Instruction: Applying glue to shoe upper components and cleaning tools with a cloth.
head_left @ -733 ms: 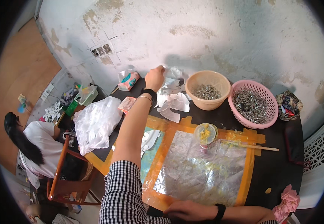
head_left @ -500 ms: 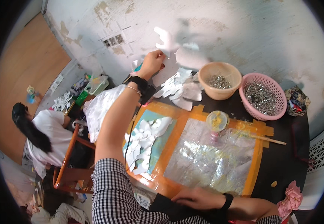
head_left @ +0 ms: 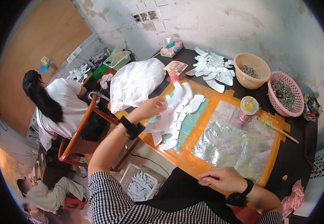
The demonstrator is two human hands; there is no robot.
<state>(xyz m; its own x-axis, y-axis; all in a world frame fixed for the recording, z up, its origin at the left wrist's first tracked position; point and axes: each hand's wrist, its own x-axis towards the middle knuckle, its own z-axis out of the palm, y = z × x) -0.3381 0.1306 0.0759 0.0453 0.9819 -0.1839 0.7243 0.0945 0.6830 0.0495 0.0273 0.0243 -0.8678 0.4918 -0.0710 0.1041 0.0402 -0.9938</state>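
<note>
Head view: a left hand (head_left: 151,108), fingers bent, its grip impossible to tell, is at white cut pieces (head_left: 172,120) just to its right; beyond it lies a white plastic bag (head_left: 136,83). A right hand (head_left: 224,179), loosely curled, nears a shiny sheet (head_left: 233,143).

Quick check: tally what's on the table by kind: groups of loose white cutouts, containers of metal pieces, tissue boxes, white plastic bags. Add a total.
Groups: 2 (white cutouts near the wall, white cutouts by the left hand)
Containers: 2 (peach bowl, pink basket)
Tissue box: 1
White plastic bag: 1
Total: 6
</note>
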